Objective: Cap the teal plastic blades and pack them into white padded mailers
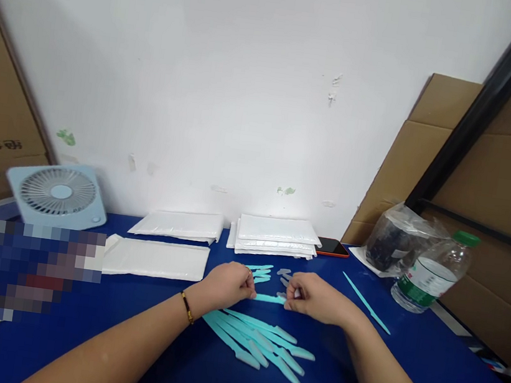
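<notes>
A slim turquoise eyebrow razor [268, 298] stretches between my two hands above the blue tabletop. My left hand [230, 282] pinches its handle end, and my right hand [310, 297] has its fingertips closed at the blade end, partly hiding it. Just below lies a fanned pile of similar razors [259, 339], several with pale translucent covers over their blades. Behind my hands are a few more turquoise razors [262, 273] and some small clear covers [283, 272]. One single razor [366, 303] rests apart, to the right of my right forearm.
White packets [273, 231] are stacked by the wall, with another packet [157, 258] at left. A phone [333, 247] lies beside the stack. A light-blue fan [58, 194] stands at left; a green-capped bottle [433, 274] and a bagged dark item [390, 237] stand at right.
</notes>
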The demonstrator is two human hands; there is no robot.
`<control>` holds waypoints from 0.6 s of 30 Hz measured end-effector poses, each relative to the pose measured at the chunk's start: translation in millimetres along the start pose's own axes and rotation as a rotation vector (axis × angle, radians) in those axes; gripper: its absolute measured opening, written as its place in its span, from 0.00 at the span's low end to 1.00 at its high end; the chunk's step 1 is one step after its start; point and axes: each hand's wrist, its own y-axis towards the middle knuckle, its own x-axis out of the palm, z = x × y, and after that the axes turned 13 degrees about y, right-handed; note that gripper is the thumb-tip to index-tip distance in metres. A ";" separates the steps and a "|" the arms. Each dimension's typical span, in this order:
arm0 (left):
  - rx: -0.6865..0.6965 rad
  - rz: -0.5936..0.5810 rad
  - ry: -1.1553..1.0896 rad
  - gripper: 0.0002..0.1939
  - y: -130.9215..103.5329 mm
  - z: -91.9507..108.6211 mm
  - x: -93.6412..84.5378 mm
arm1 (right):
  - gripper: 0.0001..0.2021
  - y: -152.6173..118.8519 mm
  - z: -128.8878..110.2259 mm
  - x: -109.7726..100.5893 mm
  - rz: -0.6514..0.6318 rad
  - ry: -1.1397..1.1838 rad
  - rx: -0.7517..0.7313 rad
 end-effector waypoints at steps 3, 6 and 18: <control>-0.060 0.071 0.075 0.07 3.6 -12.8 -2.9 | 0.06 4.5 8.8 -5.7 0.117 -0.013 0.038; -0.105 0.136 0.131 0.07 5.1 -19.3 -3.9 | 0.08 4.4 10.6 -9.5 0.179 0.002 0.108; 0.140 -0.203 -0.050 0.10 -10.7 12.2 -4.2 | 0.04 -6.1 -20.9 16.8 -0.170 -0.007 0.047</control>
